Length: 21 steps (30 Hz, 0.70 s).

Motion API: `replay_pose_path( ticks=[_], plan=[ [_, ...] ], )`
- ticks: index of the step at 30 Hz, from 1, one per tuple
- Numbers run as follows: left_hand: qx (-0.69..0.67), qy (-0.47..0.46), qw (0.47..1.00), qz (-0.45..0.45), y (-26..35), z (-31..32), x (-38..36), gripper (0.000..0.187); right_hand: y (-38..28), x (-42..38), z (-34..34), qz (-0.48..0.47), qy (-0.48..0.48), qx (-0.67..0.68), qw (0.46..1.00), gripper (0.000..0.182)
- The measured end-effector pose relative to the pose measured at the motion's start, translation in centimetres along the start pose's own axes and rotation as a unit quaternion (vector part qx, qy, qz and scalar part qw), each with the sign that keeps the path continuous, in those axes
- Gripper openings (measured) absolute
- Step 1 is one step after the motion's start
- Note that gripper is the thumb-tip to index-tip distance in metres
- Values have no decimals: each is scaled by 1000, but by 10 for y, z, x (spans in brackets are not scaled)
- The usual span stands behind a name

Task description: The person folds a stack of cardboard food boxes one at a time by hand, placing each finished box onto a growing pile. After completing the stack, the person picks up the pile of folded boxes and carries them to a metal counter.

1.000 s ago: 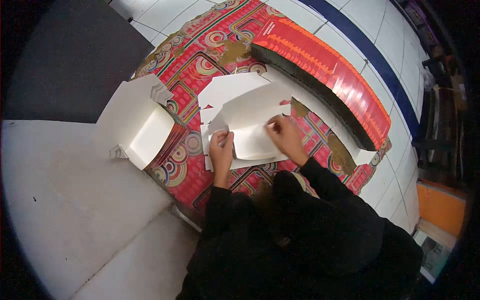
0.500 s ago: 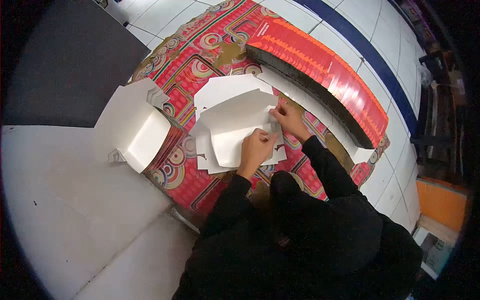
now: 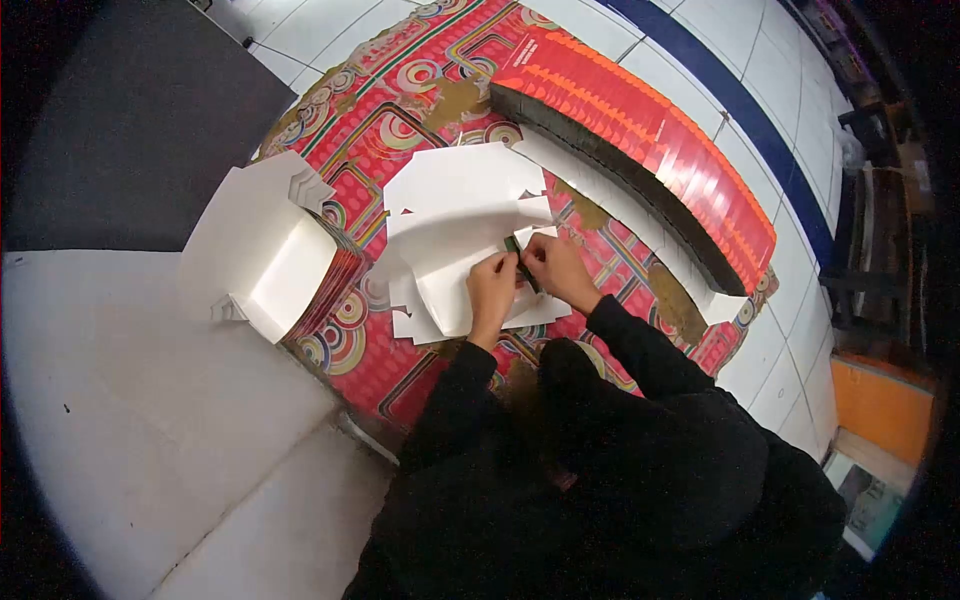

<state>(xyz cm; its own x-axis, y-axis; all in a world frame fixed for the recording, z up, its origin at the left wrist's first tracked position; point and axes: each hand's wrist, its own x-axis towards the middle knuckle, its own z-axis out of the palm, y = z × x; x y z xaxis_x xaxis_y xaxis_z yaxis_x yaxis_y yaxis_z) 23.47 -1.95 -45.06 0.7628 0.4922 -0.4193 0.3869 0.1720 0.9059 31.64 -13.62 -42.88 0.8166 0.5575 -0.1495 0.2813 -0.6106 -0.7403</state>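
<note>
A partly folded white paper box (image 3: pixel 445 285) lies in front of me, its back panel raised and its inside facing up. My left hand (image 3: pixel 492 290) is closed in a pinch at the box's right end. Close beside it, my right hand (image 3: pixel 562 270) pinches the same end's corner flaps, fingertips almost meeting the left ones. A dark green printed outer side shows between the hands. Beneath the box lie flat white box blanks (image 3: pixel 460 178). The exact folds under my fingers are hidden.
Nested folded boxes (image 3: pixel 300 275) with red outsides stand at the left. A long curved row of flat red cartons (image 3: pixel 640 140) lies at the right. Everything rests on a red patterned mat (image 3: pixel 375 395) over the tiled floor (image 3: pixel 790 350). A dark grey panel (image 3: pixel 140 120) is at upper left.
Both hands have moved slightly left and closer together. The box's right end has been bent inward and now shows its dark outside; the raised back panel sits lower.
</note>
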Motion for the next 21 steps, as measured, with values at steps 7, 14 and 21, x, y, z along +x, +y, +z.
replay_pose_path(
  ticks=[7,14,21],
  plan=[
    [163,11,974,157,26,-34,-15,26,-7,-6,-22,53,-13,66,996,45],
    [468,12,872,145,66,-123,-94,22,-18,-25,-45,-185,-235,-220,928,37],
    [482,24,861,161,-1,-133,-74,9,2,-31,-3,-245,-164,-259,920,17]
  ],
)
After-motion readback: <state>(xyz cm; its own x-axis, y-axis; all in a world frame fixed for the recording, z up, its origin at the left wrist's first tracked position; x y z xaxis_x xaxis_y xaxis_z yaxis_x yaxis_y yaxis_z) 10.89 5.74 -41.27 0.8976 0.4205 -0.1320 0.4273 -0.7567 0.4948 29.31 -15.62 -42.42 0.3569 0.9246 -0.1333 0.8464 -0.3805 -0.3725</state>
